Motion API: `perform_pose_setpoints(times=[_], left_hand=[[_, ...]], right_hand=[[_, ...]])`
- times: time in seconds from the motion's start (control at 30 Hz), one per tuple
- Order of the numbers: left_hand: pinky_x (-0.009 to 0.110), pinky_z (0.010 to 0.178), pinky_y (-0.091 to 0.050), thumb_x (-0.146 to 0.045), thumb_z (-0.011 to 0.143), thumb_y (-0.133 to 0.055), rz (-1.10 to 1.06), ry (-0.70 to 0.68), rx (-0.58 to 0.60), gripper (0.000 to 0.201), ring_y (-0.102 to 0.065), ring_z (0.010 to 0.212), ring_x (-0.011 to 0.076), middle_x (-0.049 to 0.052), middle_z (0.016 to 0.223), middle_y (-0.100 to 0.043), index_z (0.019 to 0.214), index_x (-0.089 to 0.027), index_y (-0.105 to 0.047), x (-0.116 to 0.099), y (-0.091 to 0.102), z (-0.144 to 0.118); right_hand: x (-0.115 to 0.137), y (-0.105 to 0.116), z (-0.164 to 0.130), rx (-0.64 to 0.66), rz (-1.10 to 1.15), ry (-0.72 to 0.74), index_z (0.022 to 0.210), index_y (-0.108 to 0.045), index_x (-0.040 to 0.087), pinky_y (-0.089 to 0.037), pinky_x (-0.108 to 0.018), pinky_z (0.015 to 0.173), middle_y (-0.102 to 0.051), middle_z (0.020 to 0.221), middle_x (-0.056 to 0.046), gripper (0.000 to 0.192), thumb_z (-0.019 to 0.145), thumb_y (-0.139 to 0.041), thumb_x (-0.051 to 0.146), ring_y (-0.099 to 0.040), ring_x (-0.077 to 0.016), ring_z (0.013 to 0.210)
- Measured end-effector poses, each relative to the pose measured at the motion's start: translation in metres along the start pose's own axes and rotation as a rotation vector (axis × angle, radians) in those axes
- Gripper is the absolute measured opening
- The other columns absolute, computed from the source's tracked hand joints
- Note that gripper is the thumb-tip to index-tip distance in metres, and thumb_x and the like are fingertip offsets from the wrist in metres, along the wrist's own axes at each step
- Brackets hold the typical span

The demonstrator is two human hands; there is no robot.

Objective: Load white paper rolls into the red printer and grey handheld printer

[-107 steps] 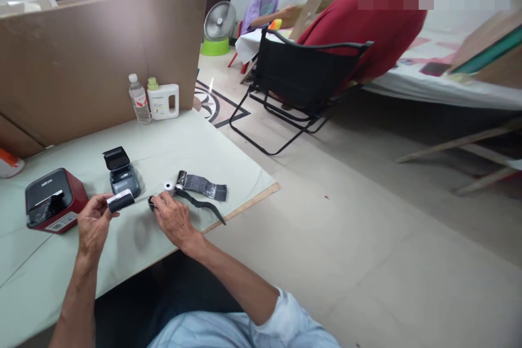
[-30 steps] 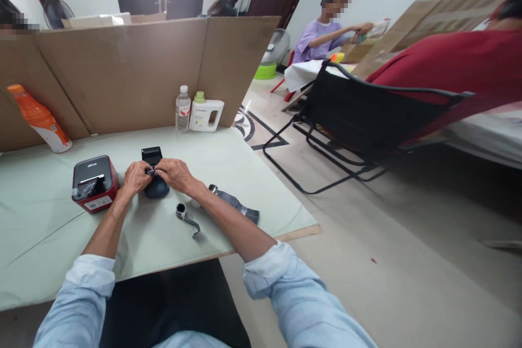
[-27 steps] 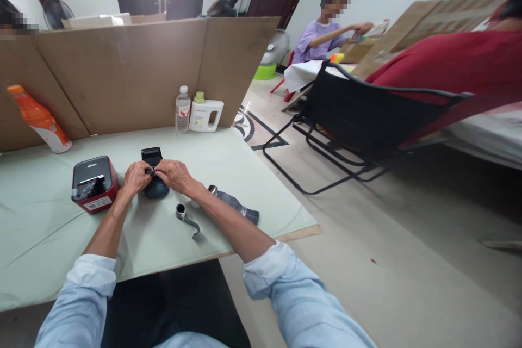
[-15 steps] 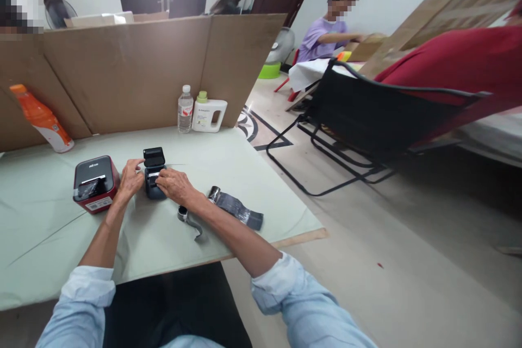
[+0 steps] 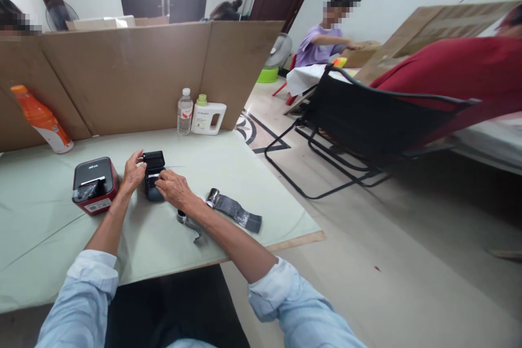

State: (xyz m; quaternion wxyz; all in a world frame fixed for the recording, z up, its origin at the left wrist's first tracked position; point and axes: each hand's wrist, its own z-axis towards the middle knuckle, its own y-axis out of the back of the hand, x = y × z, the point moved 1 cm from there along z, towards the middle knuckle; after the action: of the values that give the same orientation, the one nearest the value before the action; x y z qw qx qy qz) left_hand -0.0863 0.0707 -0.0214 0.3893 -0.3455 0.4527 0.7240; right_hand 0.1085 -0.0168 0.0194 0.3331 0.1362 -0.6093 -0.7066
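Observation:
A small dark label printer (image 5: 154, 193) stands on the table with its lid (image 5: 154, 159) raised. A white strip shows inside its opening. My left hand (image 5: 134, 172) is closed at the printer's left side, its fingertips against the lid's edge and its thumb lower by the body. From the right, my right hand (image 5: 174, 187) reaches over the opening with its fingers pinched together at the strip; what lies between them is hidden. By my right forearm lie a dark roll with a long unrolled tail (image 5: 238, 211) and a smaller roll with a curled grey strip (image 5: 194, 227).
A red and black printer (image 5: 95, 185) stands left of my left hand. Along the cardboard screen (image 5: 130, 76) are an orange bottle (image 5: 43, 119), a water bottle (image 5: 185, 113) and a white jug (image 5: 207, 118). A black folding chair (image 5: 362, 114) and other people are to the right.
My left hand has shifted slightly up along the lid's side, with its fingers straighter. The right hand stays at the opening, nearly unmoved. The view has tilted a little.

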Motion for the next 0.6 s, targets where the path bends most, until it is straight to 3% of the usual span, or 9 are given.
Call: perform_pose_setpoints(times=[0.17, 0.27, 0.47, 0.6], left_hand=[[0.044, 0.1, -0.061, -0.018, 0.08, -0.058, 0.069, -0.172, 0.081, 0.047, -0.069, 0.119, 0.0271, 0.011, 0.129, -0.073, 0.124, -0.019, -0.075, -0.016, 0.015, -0.022], [0.042, 0.094, -0.064, -0.019, 0.086, -0.058, 0.145, -0.249, 0.164, 0.043, -0.064, 0.13, 0.0285, 0.011, 0.137, -0.07, 0.124, -0.022, -0.076, -0.023, 0.022, -0.037], [0.053, 0.116, -0.051, -0.021, 0.087, -0.058, 0.282, -0.322, 0.29, 0.038, -0.061, 0.136, 0.0305, 0.014, 0.147, -0.063, 0.119, -0.021, -0.078, -0.02, 0.031, -0.061], [0.055, 0.12, -0.046, -0.024, 0.088, -0.059, 0.317, -0.3, 0.354, 0.047, -0.051, 0.147, 0.0324, 0.015, 0.158, -0.053, 0.134, -0.021, -0.071, -0.016, 0.04, -0.072]], right_hand=[[0.002, -0.002, -0.005, -0.009, -0.025, 0.012, 0.106, -0.077, 0.021, -0.043, -0.029, 0.077, -0.068, 0.117, -0.01, 0.024, 0.108, -0.054, 0.024, -0.057, -0.0214, 0.108], [0.004, -0.002, -0.005, -0.006, -0.032, 0.013, 0.104, -0.077, 0.02, -0.043, -0.029, 0.078, -0.068, 0.116, -0.01, 0.024, 0.108, -0.054, 0.023, -0.056, -0.0214, 0.108], [0.004, -0.004, -0.006, -0.014, -0.019, 0.023, 0.103, -0.078, 0.021, -0.043, -0.028, 0.079, -0.067, 0.112, -0.009, 0.023, 0.107, -0.056, 0.023, -0.055, -0.0208, 0.105], [0.003, -0.005, -0.006, -0.025, -0.002, 0.031, 0.1, -0.078, 0.021, -0.043, -0.027, 0.079, -0.067, 0.111, -0.009, 0.022, 0.106, -0.057, 0.022, -0.054, -0.0206, 0.104]])
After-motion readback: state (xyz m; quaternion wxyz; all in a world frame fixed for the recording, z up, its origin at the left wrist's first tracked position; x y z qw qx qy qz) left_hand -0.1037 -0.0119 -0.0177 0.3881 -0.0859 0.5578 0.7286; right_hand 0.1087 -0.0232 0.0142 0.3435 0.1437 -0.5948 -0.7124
